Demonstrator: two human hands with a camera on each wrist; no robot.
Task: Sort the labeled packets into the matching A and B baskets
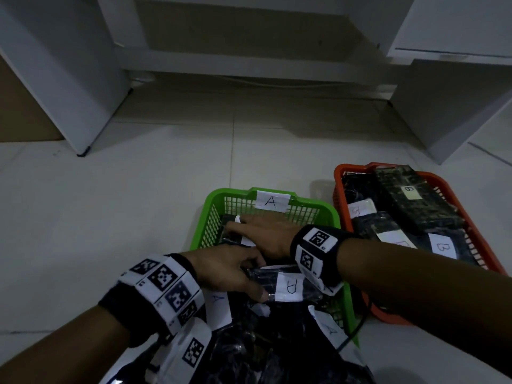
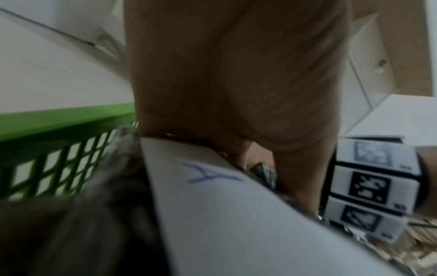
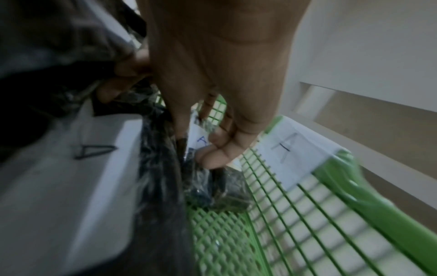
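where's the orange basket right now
In the head view the orange basket sits on the floor at the right, directly beside the green basket, with B-labelled packets in it.

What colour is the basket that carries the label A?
The A basket is green; the head view shows it best.

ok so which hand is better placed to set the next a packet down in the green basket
Left. The left hand grips an A packet at the near end of the green basket, so it likely just lowers it. The right hand is deeper in, fingers on a second packet.
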